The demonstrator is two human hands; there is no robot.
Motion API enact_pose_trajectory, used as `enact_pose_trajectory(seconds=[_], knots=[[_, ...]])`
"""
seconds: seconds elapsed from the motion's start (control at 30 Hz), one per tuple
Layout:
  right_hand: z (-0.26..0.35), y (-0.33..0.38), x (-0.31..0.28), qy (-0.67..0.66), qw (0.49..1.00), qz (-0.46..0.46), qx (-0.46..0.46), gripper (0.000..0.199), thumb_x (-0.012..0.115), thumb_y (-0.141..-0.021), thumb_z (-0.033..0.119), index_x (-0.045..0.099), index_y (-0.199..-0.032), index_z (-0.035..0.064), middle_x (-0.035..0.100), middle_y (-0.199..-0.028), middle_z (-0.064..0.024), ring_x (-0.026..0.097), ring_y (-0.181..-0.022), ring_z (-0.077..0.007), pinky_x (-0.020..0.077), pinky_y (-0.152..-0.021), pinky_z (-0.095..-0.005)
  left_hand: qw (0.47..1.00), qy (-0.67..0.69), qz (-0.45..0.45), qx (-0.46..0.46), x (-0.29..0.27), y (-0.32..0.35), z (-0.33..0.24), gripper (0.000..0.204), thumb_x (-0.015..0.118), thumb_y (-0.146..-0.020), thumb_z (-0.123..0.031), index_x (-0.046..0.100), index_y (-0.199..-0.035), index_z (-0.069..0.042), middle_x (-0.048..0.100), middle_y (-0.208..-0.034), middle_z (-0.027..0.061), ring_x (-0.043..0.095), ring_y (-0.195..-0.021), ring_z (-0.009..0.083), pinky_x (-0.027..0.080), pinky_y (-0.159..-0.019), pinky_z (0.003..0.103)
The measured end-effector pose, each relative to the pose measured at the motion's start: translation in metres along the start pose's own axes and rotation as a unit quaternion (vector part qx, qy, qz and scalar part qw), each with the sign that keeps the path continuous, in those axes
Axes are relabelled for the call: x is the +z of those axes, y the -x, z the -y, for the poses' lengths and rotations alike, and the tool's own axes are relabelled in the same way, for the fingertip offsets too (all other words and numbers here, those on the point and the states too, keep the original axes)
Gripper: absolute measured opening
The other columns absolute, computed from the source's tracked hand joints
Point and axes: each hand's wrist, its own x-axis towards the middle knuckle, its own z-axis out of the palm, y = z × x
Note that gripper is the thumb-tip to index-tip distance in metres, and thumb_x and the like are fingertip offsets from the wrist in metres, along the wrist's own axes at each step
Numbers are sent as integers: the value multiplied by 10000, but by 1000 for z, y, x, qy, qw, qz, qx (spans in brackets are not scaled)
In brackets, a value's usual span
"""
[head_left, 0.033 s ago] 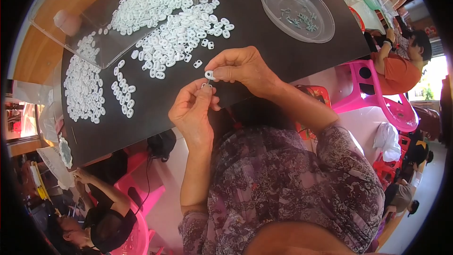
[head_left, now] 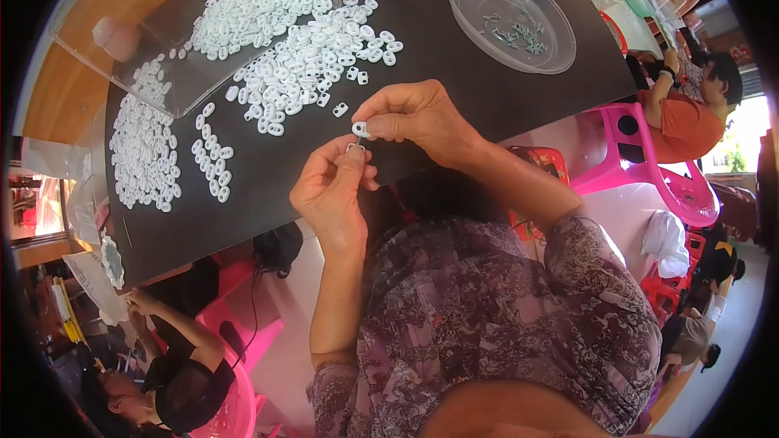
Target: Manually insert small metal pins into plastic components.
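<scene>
Over the table's near edge my two hands meet. Between thumb and fingers my right hand (head_left: 423, 122) pinches a small white plastic piece (head_left: 359, 128) with a hole in it. Just below, the fingertips of my left hand (head_left: 331, 191) close on a second small white piece (head_left: 354, 147), mostly covered by the thumb. A thin greyish pin (head_left: 359, 140) seems to show between the two pieces. One loose white piece (head_left: 340, 109) lies on the dark table (head_left: 422, 40) beyond my hands, near a large heap of white oval pieces (head_left: 304, 57).
A clear bin (head_left: 182, 109) holds more pieces. To its left are another heap (head_left: 142, 150) and a small group of paired pieces (head_left: 213, 158). A round clear tray (head_left: 564, 53) carries small greenish pins (head_left: 527, 36). People sit at left and right, near pink chairs (head_left: 600, 154).
</scene>
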Motion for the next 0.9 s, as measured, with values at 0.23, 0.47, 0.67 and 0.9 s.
enact_pose_trajectory(seconds=[0.23, 0.47, 0.67, 0.9], knots=[[-1, 0, 3, 36, 999, -2, -22, 123, 632, -796, 60, 674, -899, 8, 649, -811, -24, 570, -752, -63, 463, -684, -207, 1000, -23, -6, 4, 0, 2, 0, 117, 587, -835, -9, 610, -929, 57, 612, -746, 81, 557, -586, 96, 459, -497, 206], [0, 1, 5, 72, 997, 1, -30, 125, 624, -798, 51, 669, -903, 1, 652, -839, -36, 582, -805, -79, 469, -731, -221, 1000, -27, -4, 8, -2, 2, 1, 116, 593, -830, -4, 613, -930, 51, 613, -739, 73, 554, -580, 88, 458, -493, 201], [-1, 3, 7, 96, 994, -7, -48, 121, 616, -806, 47, 664, -904, -5, 652, -854, -44, 586, -819, -81, 467, -738, -219, 1000, 8, 3, 20, -2, 1, 5, 164, 595, -831, 3, 592, -987, 54, 614, -756, 69, 554, -585, 87, 460, -502, 197], [-3, 5, 10, 146, 986, 0, -82, 119, 617, -792, 29, 658, -900, 1, 621, -800, -48, 582, -769, -100, 456, -687, -231, 999, -2, 4, 53, -3, 0, 9, 202, 604, -832, -7, 577, -1022, 57, 602, -762, 51, 551, -590, 83, 458, -505, 192]])
